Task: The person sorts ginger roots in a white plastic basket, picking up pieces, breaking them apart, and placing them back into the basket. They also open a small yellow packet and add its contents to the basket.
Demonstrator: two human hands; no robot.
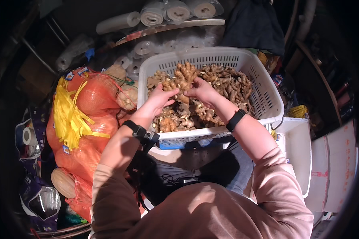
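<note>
Both my hands hold one large knobbly piece of ginger root [184,76] above a white plastic basket [270,98]. My left hand [163,97] grips its left side, with the thumb across the front. On the other side, my right hand [202,91] has its thumb on the lower part and its fingers behind, partly hidden. Beneath lies a heap of ginger [208,115], paler on the left. Darker, slimmer roots [234,86] fill the basket's right part.
Orange mesh sacks [97,98] with a bunch of yellow ties [73,119] stand at left. Rolls of plastic bags [178,13] line a shelf behind. A white foam box [297,155] and cardboard [333,167] are at right; an insulated bag [45,203] sits lower left.
</note>
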